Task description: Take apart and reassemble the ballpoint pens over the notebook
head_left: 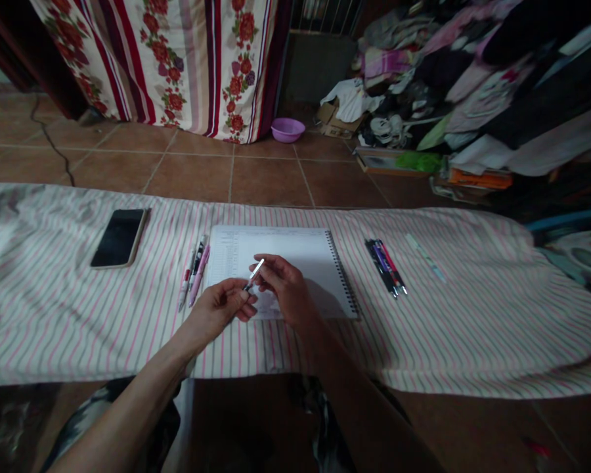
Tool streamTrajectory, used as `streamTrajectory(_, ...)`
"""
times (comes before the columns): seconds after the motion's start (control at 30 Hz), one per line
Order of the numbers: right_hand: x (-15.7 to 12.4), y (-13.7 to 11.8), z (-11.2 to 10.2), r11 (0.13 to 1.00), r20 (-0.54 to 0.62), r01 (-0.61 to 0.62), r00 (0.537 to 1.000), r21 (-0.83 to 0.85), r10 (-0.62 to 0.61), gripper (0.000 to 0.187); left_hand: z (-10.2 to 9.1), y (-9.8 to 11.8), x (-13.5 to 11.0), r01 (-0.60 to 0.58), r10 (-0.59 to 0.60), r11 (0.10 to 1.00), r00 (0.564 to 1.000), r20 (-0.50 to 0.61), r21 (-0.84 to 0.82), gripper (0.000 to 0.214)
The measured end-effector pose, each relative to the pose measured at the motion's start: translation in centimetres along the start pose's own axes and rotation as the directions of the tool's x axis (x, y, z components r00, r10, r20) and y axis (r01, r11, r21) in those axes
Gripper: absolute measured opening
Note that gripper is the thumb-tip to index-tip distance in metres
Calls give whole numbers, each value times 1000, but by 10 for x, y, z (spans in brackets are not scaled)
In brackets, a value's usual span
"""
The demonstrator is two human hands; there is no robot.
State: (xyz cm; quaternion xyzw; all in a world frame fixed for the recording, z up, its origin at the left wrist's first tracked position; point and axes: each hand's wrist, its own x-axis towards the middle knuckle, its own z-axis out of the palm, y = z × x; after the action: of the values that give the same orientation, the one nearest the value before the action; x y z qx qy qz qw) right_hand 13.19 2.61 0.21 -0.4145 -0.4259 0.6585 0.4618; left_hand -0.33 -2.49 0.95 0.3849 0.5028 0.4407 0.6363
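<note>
Slim pen (257, 267) held above a spiral notebook (290, 240)

The dark lower end of the pen is pinched between the thumb and fingers of the left hand (231, 299), and the pen is tilted, with its white part pointed up and to the right. The fingers of the right hand (284, 281) are curled narrowly beside that white part; whether it is gripped by them too cannot be told. Both hands are held close together over the lower half of the notebook, whose page is partly shaded and whose spiral binding is set along its right edge. Faint printed lines can be made out on the left of the page.

The notebook is laid on a long surface (285, 355) covered with striped cloth. Just beside its left edge, a small cluster of pens (199, 274) is placed, pink and dark ones among them. To the right of the binding, a second bundle of pens (383, 264) is set down, in black, purple and red-pink, and a pale pen-like stick (426, 257) is laid near it. A phone (119, 238) with a dark screen is placed farther left.

Beyond the surface, a flowered curtain (170, 66), a purple basin (288, 131) and heaped clothes (487, 92) are seen above a tiled floor (192, 176).
</note>
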Motion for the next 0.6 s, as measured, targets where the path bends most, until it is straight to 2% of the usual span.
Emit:
streamTrajectory(0.2,0,3,5,998,5,-11,1000,-56,11,21,-4,-9,3,-12,22,997,993,-114,82,22)
streamTrajectory(0.47,5,7,6,989,-25,6,1000,-145,-9,28,-9,-17,5,3,41,961,987,-154,278,27)
streamTrajectory(0.6,6,9,5,983,-30,41,998,-180,-47,26,-8,-16,5,-3,70,953,976,-208,304,27)
